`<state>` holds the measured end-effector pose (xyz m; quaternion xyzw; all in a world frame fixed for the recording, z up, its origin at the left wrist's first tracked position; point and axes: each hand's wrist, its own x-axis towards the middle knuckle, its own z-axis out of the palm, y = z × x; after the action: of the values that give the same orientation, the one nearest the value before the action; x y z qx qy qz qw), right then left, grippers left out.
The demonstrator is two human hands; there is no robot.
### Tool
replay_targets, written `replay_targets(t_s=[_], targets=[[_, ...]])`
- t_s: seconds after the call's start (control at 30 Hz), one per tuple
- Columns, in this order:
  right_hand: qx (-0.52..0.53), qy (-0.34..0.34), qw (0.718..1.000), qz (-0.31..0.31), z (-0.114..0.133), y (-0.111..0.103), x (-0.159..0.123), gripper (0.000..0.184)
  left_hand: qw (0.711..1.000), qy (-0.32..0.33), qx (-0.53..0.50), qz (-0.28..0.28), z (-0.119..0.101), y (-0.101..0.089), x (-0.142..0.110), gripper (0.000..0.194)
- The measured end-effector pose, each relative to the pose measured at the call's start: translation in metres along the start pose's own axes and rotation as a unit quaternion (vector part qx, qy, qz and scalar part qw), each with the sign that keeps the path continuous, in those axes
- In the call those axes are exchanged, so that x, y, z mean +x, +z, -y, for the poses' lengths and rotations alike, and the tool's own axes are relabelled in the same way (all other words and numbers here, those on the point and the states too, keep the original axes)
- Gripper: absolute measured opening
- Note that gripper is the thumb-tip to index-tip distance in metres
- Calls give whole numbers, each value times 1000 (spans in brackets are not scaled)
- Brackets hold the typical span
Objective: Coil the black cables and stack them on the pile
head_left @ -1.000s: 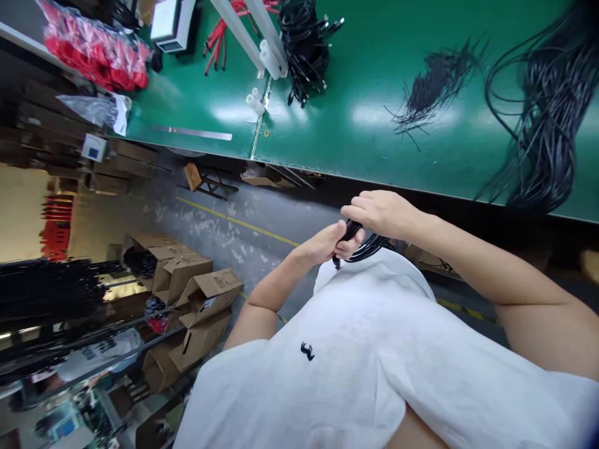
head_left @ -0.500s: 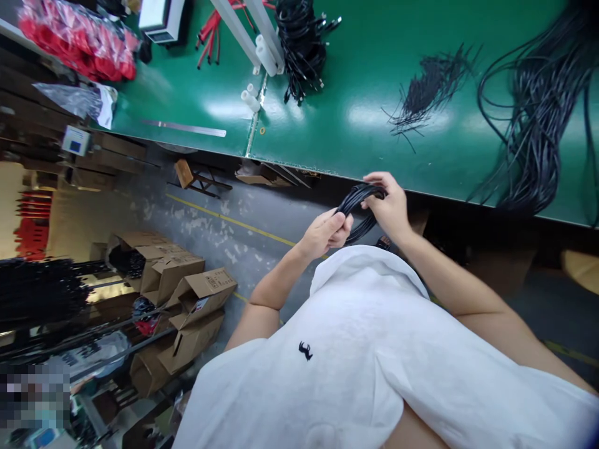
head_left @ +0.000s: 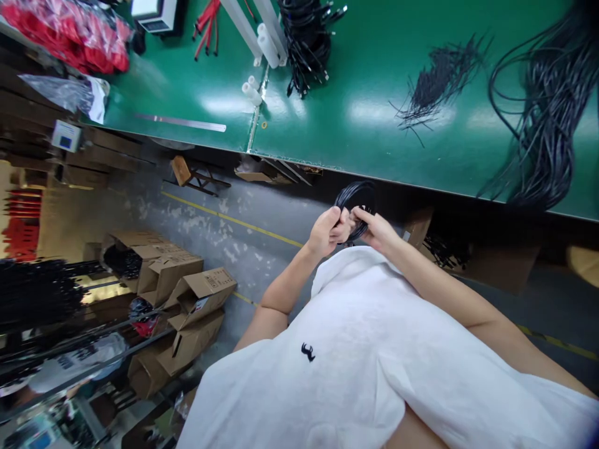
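A coil of black cable is held up in front of the bench edge, close to my body. My left hand is closed around the left side of the coil, thumb on top. The fingers of my right hand are pinched together at the near side of the ring, beside my left fingertips. What lies in that pinch is too small to make out. On the green bench beyond are a loose pile of thin black strips and, to its right, a large bundle of long black cables.
Coiled cables with metal plugs lie beside white posts. A steel ruler is along the bench edge. Bagged red parts sit at the far left. Open cartons and a wooden stool stand on the floor.
My right hand has left the far right side of the coil and come down and left, close to my left hand. The left hand keeps its hold. The view has shifted slightly.
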<state>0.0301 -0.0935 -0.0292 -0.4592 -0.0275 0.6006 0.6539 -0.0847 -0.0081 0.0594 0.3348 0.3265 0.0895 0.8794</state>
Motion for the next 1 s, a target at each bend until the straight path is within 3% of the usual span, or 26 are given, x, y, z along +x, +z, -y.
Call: replay_targets(t_s=[0.07, 0.1, 0.17, 0.23, 0.3, 0.33, 0.4, 0.5, 0.6, 0.67, 0.77, 0.9, 1.0], targets=[[-144, -98, 985, 15, 16, -16, -7, 68, 1000, -7, 19, 10, -11, -9, -8, 45], [-228, -161, 960, 21, 28, -21, -12, 78, 999, -10, 38, 23, -15, -13, -11, 45], [-399, -279, 873, 38, 52, -19, -25, 88, 994, -25, 86, 65, -21, -22, -16, 46], [-537, -341, 765, 101, 70, -4, -36, 77, 981, -54, 143, 117, -21, -29, -19, 48], [-614, -333, 685, 207, 78, 15, -41, 58, 964, -88, 198, 156, -19, -35, -21, 49], [-632, -312, 664, 250, 78, 23, -42, 52, 956, -99, 221, 166, -18, -38, -21, 49], [-650, -268, 652, 283, 72, 31, -42, 50, 943, -117, 254, 181, -15, -44, -20, 49], [-692, -267, 626, 241, 62, 26, -44, 49, 927, -145, 272, 214, -14, -48, -18, 51], [-762, -311, 538, 182, 64, 15, -48, 44, 921, -157, 268, 237, -17, -47, -13, 48], [-781, -338, 497, 170, 71, 8, -45, 43, 922, -159, 257, 241, -20, -45, -9, 46], [-757, -354, 506, 214, 81, -3, -31, 53, 922, -158, 251, 247, -22, -39, 0, 46], [-711, -240, 581, 315, 95, -17, -9, 54, 924, -134, 281, 222, -25, -27, 14, 49], [-682, -201, 613, 345, 111, -23, 0, 54, 929, -137, 276, 205, -31, -12, 26, 55]])
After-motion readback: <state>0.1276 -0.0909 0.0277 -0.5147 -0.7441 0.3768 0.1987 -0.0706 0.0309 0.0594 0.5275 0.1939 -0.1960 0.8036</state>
